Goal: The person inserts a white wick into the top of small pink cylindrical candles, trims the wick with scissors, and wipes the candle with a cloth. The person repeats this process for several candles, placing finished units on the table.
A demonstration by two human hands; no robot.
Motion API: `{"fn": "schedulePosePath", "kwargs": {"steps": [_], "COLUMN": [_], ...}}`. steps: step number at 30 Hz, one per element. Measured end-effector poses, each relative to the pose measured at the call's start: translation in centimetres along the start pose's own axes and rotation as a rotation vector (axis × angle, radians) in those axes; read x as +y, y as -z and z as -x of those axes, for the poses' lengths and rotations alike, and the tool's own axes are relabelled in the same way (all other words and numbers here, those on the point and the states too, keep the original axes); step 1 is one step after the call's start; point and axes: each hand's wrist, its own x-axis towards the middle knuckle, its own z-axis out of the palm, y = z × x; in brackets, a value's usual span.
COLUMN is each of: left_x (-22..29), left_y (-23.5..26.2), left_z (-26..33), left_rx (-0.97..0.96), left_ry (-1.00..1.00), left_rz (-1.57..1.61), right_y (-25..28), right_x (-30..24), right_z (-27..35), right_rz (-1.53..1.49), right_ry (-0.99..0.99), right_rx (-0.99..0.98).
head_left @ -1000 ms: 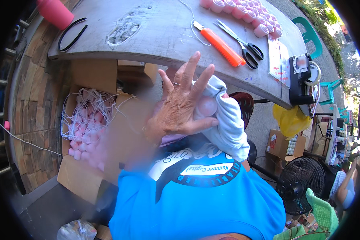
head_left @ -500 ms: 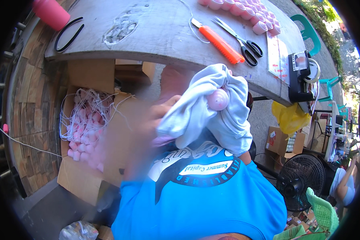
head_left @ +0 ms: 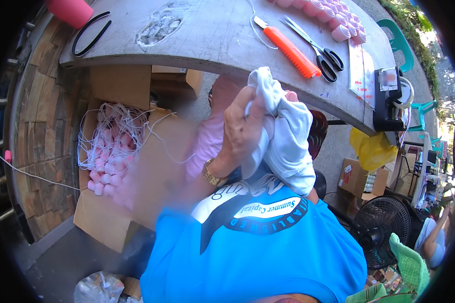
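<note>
One left hand (head_left: 242,129) around white cloth (head_left: 288,136), below table (head_left: 212,45) with scissors (head_left: 316,48).

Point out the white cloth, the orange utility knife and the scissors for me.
white cloth (head_left: 293,134), head view, on its hanging folds.
orange utility knife (head_left: 291,50), head view, mid handle.
scissors (head_left: 330,59), head view, black handle loops.

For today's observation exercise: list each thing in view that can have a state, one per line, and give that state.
White cloth: bunched, gripped.
Left hand: closed on the cloth.
Right hand: hidden.
Scissors: closed, lying flat.
Orange utility knife: lying flat, blade showing.
Cardboard box: open, holding pink pieces and white string.
</note>
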Motion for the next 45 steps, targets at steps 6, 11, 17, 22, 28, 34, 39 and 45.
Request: {"fn": "schedulePosePath", "kwargs": {"steps": [6, 11, 17, 22, 28, 34, 39, 45], "left_x": [-0.9, 0.4, 0.2, -3.7, -1.4, 0.0, 0.0, -3.6], "left_y": [0.7, -0.5, 0.1, 2.2, 5.3, 2.8, 1.7, -1.2], "left_z": [-0.7, -0.7, -2.9, -3.1, -0.6, 1.0, 0.5, 1.1], "left_rx": [0.115, 0.004, -0.045, 0.249, 0.005, -0.177, -0.186, -0.420], "left_ry": [-0.005, -0.341, 0.079, -0.187, -0.253, -0.246, -0.051, 0.165], "left_rz": [-0.355, -0.735, -0.686, -0.806, -0.488, -0.613, -0.328, -0.287], "right_y": [-1.6, -1.6, -1.2, -1.5, -1.2, 1.6, 7.4, 20.9], "right_x": [-1.2, -0.6, -0.6, -0.4, -0.6, -1.6, -3.3, -4.4], "right_z": [-0.2, -1.6, 0.1, 0.5, -0.1, 1.6, 2.0, 1.9], "right_rz": [-0.199, -0.179, -0.197, -0.216, -0.145, -0.046, 0.105, 0.468], "right_ry": [-0.111, -0.085, -0.126, -0.138, -0.134, -0.190, -0.280, -0.526], "right_rx": [-0.039, -0.049, -0.085, -0.128, -0.167, -0.197, -0.120, 0.090]}}
